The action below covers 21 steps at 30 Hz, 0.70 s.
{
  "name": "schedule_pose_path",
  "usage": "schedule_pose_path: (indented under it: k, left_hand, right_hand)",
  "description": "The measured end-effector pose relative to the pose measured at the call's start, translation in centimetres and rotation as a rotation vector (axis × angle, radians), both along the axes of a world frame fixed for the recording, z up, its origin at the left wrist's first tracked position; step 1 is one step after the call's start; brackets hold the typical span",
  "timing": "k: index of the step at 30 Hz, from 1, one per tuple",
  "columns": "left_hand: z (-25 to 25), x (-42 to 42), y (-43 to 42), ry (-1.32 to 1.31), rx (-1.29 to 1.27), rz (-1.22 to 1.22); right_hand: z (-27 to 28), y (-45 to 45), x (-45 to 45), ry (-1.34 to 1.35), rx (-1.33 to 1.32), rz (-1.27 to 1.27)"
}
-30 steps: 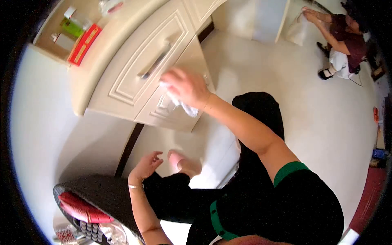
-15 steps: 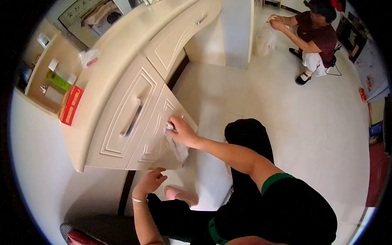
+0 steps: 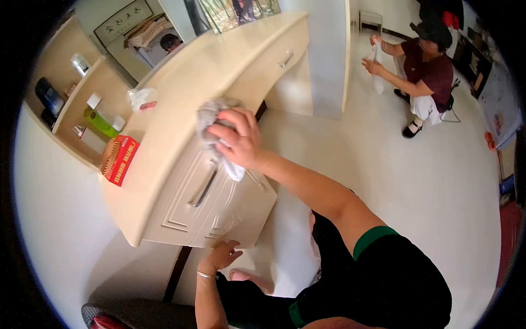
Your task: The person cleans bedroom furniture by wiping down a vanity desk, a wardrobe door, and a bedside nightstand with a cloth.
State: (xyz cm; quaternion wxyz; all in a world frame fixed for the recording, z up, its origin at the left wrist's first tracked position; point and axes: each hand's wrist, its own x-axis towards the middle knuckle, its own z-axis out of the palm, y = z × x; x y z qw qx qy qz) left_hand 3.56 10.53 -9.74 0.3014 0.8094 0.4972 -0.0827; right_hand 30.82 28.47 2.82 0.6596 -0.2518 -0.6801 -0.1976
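Note:
My right hand (image 3: 239,137) is closed on a crumpled grey-white cloth (image 3: 211,118). The cloth lies against the rounded front edge of the cream dresser top (image 3: 181,93), and its loose end hangs over the drawer fronts below. Just under the cloth is a drawer with a silver handle (image 3: 203,187). My left hand (image 3: 222,255), with a bracelet at the wrist, holds nothing. Its fingers are apart beside the lower edge of the cabinet front (image 3: 235,211); whether they touch it I cannot tell.
On the dresser stand a red box (image 3: 121,160) and a clear plastic bag (image 3: 141,99). Shelves to the left hold a green bottle (image 3: 100,122) and other containers. At the far right another person (image 3: 430,71) squats, holding a whitish thing (image 3: 378,68). A dark seat (image 3: 137,307) is at lower left.
My right hand has moved up with the cloth from the lower cabinet front to the dresser top's edge. My left hand stays low by the cabinet. The view has shifted slightly.

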Motion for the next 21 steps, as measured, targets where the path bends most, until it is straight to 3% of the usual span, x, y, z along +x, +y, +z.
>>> schedule_pose_path:
  k: [4, 9, 11, 16, 18, 21]
  left_hand:
    - [-0.7, -0.4, -0.3, 0.004, 0.029, 0.009]
    - [0.3, -0.3, -0.1, -0.018, 0.022, -0.090]
    - [0.6, -0.3, 0.0, 0.012, 0.029, -0.093]
    - [-3.0, -1.6, 0.3, 0.036, 0.070, -0.124]
    - [-2.3, -1.1, 0.2, 0.035, 0.060, -0.106]
    - [-0.9, -0.7, 0.1, 0.025, 0.036, -0.089]
  right_hand:
    - [-0.6, 3.4, 3.5, 0.060, -0.228, -0.139]
    - [1.8, 11.0, 9.4, 0.396, -0.334, -0.261]
    - [3.4, 11.3, 11.0, 0.338, -0.601, -0.194]
    - [1.9, 4.5, 6.2, 0.148, -0.376, -0.082]
    - [1.4, 3.0, 6.5, -0.104, -0.287, 0.050]
    - [1.1, 7.1, 9.4, -0.089, -0.299, -0.052]
